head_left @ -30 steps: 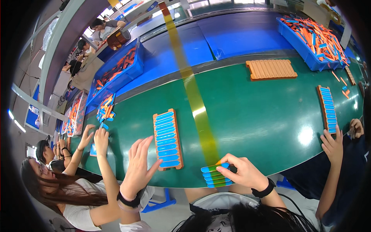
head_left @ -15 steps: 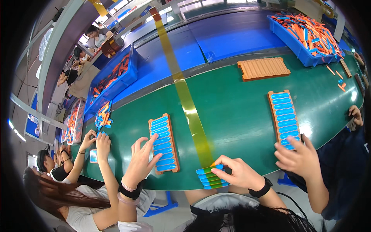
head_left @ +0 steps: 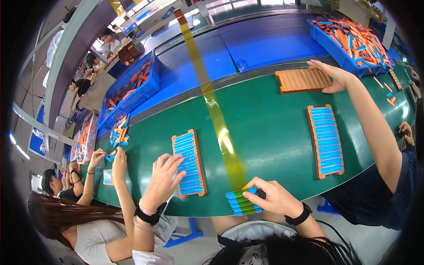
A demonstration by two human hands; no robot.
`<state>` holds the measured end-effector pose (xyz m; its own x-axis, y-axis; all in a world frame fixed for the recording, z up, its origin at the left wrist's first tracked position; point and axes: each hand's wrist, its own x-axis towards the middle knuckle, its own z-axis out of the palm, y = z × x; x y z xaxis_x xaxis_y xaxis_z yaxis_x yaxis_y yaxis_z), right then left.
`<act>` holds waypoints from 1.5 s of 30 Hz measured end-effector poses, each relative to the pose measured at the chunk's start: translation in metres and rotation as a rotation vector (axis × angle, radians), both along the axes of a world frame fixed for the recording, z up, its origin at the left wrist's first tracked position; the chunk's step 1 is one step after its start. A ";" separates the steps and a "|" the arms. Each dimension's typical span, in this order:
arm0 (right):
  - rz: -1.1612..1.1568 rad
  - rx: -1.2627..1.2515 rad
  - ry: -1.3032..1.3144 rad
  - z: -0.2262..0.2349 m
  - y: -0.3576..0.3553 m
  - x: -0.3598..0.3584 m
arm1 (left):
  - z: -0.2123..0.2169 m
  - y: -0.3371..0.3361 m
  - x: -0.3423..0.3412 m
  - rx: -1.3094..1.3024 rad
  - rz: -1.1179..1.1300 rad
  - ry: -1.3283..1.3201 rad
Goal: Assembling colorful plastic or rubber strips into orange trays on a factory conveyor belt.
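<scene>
My left hand [head_left: 163, 180] is over the left edge of a brown grooved tray [head_left: 203, 191], fingers apart and holding nothing. Blue strips [head_left: 190, 172] lie side by side in that tray's grooves; whether my fingertips touch them I cannot tell. My right hand [head_left: 278, 198] pinches the edge of a row of taped blue strips [head_left: 240, 206] at the table's near edge. Across those strips lies a clear yellow tape [head_left: 216, 115], which stretches far back over the table to a brown end piece.
At right, a co-worker's hand [head_left: 332, 79] grips an unfilled grooved tray [head_left: 296, 82]. Another tray of blue strips [head_left: 326, 141] lies nearer. Blue bins [head_left: 342, 59] of orange and blue pieces stand at the back. At left, another person's hands [head_left: 118, 165] handle small pieces.
The co-worker's hand at right has left the filled tray and reached to the unfilled tray farther back. My own hands and the taped strips have hardly moved.
</scene>
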<state>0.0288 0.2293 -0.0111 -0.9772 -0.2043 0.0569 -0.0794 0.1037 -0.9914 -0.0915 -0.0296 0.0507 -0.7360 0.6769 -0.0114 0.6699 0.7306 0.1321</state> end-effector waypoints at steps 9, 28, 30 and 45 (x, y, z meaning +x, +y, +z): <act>0.001 -0.002 -0.017 -0.002 0.001 -0.001 | 0.011 0.007 -0.007 -0.055 0.031 -0.016; 0.001 0.001 0.030 -0.003 -0.001 -0.002 | -0.001 0.004 -0.042 0.045 -0.010 -0.021; -0.002 0.024 0.016 -0.003 -0.001 -0.002 | -0.003 0.000 -0.046 0.072 0.008 -0.046; 0.010 0.054 -0.042 -0.001 0.000 -0.002 | 0.002 0.019 -0.049 0.128 -0.113 -0.033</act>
<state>0.0266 0.2296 -0.0118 -0.9764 -0.2161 0.0047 -0.0394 0.1569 -0.9868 -0.1405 -0.0106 0.0525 -0.6561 0.7525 0.0574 0.7402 0.6269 0.2431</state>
